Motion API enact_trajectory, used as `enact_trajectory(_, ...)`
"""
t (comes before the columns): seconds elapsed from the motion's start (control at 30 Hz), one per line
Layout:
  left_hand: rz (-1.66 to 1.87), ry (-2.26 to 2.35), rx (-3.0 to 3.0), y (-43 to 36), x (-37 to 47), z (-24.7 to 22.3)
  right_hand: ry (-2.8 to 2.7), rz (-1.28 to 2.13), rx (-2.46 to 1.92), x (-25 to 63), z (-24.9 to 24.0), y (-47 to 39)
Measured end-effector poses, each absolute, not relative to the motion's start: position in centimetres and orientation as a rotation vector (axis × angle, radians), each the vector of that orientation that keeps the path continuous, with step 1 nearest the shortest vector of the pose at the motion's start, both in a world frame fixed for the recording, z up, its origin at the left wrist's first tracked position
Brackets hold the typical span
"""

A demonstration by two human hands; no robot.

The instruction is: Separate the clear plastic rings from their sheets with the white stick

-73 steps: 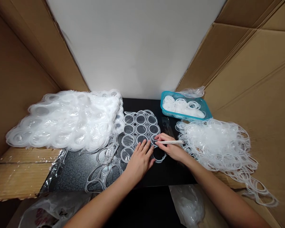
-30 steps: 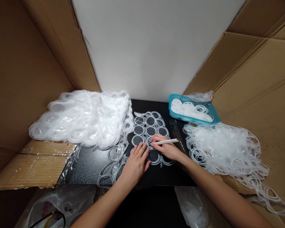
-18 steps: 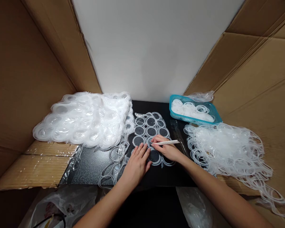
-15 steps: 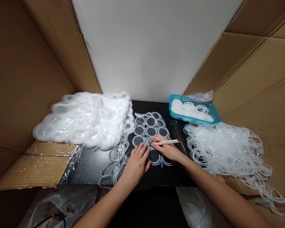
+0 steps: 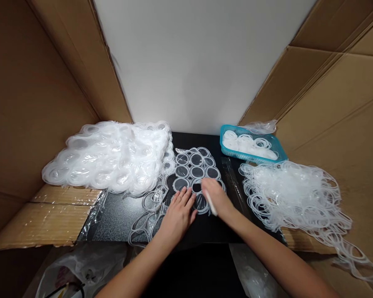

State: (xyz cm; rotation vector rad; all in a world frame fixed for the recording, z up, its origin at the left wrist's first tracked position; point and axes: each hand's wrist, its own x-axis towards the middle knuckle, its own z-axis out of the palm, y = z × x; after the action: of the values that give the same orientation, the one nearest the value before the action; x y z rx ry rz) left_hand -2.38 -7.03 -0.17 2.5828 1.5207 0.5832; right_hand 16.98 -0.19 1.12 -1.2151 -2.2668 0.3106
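A clear sheet of joined rings (image 5: 197, 171) lies flat on the black table. My left hand (image 5: 180, 211) rests on its lower left part, fingers spread and pressing down. Over the sheet's lower right part, my right hand (image 5: 216, 198) is closed around a white pen-like tool (image 5: 210, 203), which now points down toward me. The right fingertips are blurred near a ring, and whether they also pinch a ring cannot be made out.
A thick stack of ring sheets (image 5: 112, 157) lies at the left. At the back right stands a blue basket (image 5: 251, 156) with loose white rings (image 5: 236, 142). Tangled ring scraps (image 5: 292, 194) are heaped at the right. Cardboard walls (image 5: 335, 103) flank both sides.
My right hand has turned, and the white tool has swung from pointing right to pointing down toward me. The left hand stays in place.
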Motion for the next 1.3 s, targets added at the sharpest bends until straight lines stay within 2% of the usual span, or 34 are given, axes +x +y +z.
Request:
enact_trajectory(0.17, 0.641, 1.505, 2.565, -7.3, -2.4, 0.6, -1.812, 0.229, -1.549, 21.3, 3.4, 2.4)
enact_trajectory(0.4, 0.678, 1.376, 2.623, -10.3, -3.2, 0.8, -2.27, 0.873, -1.145, 18.0, 5.1, -4.2)
enact_trajectory(0.63, 0.628, 1.402, 2.607, -11.1, -3.0, 0.2, -2.135, 1.122, -1.187, 17.5, 4.4, -5.3)
enact_trajectory(0.97, 0.653, 1.396, 2.619, -11.1, -3.1, -0.3, -2.172, 1.026, -1.182, 16.9, 3.9, -5.8)
enact_trajectory(1.13, 0.645, 1.402, 2.623, -11.1, -3.0, -0.6, -2.317, 0.665, -1.11, 16.0, 1.6, -7.2)
enact_trajectory(1.3, 0.634, 1.387, 2.626, -11.0, -3.1, -0.9, -2.046, 0.432, -1.373, 19.2, 1.2, -4.5)
